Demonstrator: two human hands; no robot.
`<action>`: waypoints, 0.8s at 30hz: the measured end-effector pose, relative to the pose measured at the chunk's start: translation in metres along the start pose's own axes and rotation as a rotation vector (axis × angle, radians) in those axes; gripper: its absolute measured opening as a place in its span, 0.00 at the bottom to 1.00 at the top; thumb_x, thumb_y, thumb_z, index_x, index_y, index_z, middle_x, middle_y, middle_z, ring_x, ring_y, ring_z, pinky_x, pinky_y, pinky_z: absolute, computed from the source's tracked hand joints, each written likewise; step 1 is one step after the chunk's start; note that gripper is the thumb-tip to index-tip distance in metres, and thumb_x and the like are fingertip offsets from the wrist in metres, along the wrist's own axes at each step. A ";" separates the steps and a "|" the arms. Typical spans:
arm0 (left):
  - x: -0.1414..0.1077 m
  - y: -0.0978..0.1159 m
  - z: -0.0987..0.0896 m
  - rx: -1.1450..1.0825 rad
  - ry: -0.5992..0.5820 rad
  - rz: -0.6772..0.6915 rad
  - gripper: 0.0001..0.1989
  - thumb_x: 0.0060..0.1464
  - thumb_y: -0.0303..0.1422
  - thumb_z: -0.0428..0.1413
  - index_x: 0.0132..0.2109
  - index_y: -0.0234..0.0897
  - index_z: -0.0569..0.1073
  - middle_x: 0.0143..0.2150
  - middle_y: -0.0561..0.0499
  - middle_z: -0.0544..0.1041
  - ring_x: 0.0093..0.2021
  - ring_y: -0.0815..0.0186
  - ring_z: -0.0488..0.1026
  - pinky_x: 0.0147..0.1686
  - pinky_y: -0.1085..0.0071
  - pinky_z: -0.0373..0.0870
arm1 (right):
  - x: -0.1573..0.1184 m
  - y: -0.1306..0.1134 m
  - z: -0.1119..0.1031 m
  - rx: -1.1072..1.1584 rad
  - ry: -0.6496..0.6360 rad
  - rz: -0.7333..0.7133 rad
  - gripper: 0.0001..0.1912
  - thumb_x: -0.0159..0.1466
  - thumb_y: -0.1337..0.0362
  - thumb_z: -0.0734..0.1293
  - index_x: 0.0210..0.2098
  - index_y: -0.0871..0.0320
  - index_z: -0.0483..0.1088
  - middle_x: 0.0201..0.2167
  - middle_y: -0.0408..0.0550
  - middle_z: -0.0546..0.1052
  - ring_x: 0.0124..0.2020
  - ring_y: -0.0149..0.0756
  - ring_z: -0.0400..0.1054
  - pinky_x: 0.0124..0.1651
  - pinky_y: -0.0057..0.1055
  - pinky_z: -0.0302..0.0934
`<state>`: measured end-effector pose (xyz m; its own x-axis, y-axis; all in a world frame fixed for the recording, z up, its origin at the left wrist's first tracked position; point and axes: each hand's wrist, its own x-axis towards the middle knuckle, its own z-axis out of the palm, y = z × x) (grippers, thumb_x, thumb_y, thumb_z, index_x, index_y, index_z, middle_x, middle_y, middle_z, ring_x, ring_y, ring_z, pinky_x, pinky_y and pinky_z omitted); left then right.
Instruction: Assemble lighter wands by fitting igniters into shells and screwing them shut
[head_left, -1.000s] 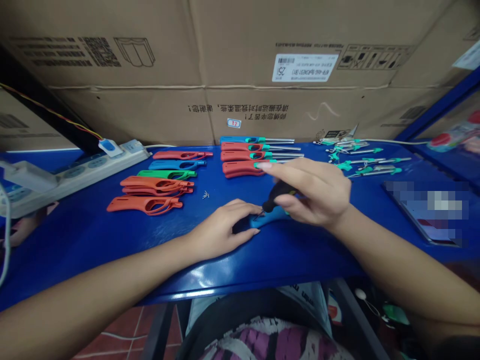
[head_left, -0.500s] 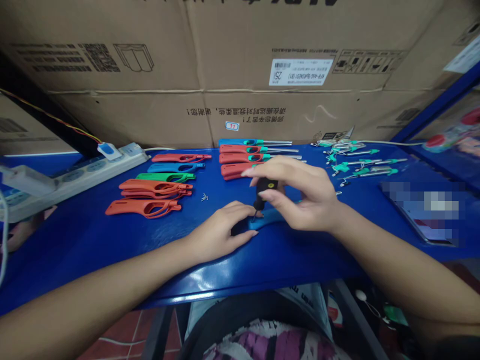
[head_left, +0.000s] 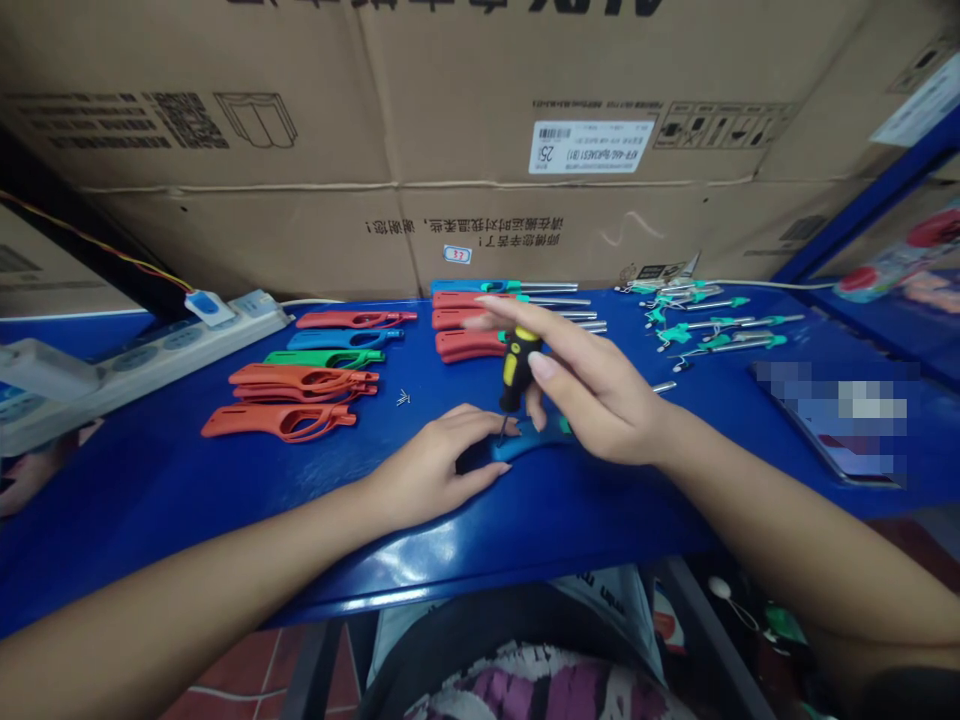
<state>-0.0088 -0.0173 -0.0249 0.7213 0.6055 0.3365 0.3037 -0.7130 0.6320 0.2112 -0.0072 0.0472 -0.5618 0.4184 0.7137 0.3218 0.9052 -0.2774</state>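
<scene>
My left hand (head_left: 431, 468) pinches the handle end of a blue gas lighter (head_left: 517, 442) between thumb and fingers, low over the table. A black and yellow screwdriver (head_left: 513, 378) stands nearly upright, its tip on that end of the lighter. Around the screwdriver's grip are the thumb and fingers of my right hand (head_left: 600, 395); the index finger stretches past its top. My right hand covers the lighter's middle, and a metal tube (head_left: 664, 388) sticks out beyond it. Several small screws (head_left: 403, 398) lie loose on the table, left of the lighter.
Red, blue, green and orange lighter shells (head_left: 281, 420) lie at left. Lighters with metal tubes (head_left: 472, 345) are lined up at the back. Metal tubes with green parts (head_left: 720, 325) lie right, behind a phone (head_left: 832, 430). A power strip (head_left: 172, 345) and a cardboard wall (head_left: 300, 240) border the blue table (head_left: 360, 560).
My right hand has shifted its hold and opened somewhat around the screwdriver, so more of the yellow grip shows. The left hand still holds the blue lighter. The view has shifted slightly.
</scene>
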 end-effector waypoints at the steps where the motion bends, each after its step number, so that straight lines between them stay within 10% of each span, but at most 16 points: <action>1: 0.000 0.000 0.000 0.000 -0.002 -0.003 0.15 0.64 0.32 0.59 0.56 0.39 0.73 0.54 0.46 0.79 0.55 0.59 0.74 0.57 0.59 0.72 | 0.000 0.000 0.000 0.026 0.013 0.016 0.19 0.75 0.62 0.57 0.63 0.58 0.67 0.51 0.52 0.79 0.48 0.35 0.76 0.49 0.32 0.71; 11: 0.000 0.001 -0.001 0.020 -0.004 -0.016 0.15 0.63 0.32 0.60 0.56 0.39 0.73 0.54 0.47 0.79 0.56 0.60 0.74 0.58 0.62 0.71 | 0.002 -0.003 -0.006 0.043 0.051 0.022 0.16 0.73 0.63 0.62 0.58 0.59 0.73 0.43 0.48 0.82 0.35 0.29 0.76 0.43 0.28 0.72; 24: 0.001 0.001 0.000 0.024 -0.001 -0.014 0.14 0.64 0.32 0.59 0.55 0.38 0.73 0.54 0.47 0.79 0.55 0.60 0.74 0.58 0.62 0.71 | 0.002 -0.001 -0.003 -0.098 0.121 -0.089 0.15 0.71 0.63 0.66 0.55 0.58 0.74 0.46 0.50 0.80 0.46 0.35 0.76 0.50 0.32 0.71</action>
<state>-0.0080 -0.0173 -0.0244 0.7176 0.6151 0.3266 0.3289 -0.7128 0.6195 0.2122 -0.0079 0.0509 -0.4977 0.3193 0.8065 0.3508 0.9244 -0.1495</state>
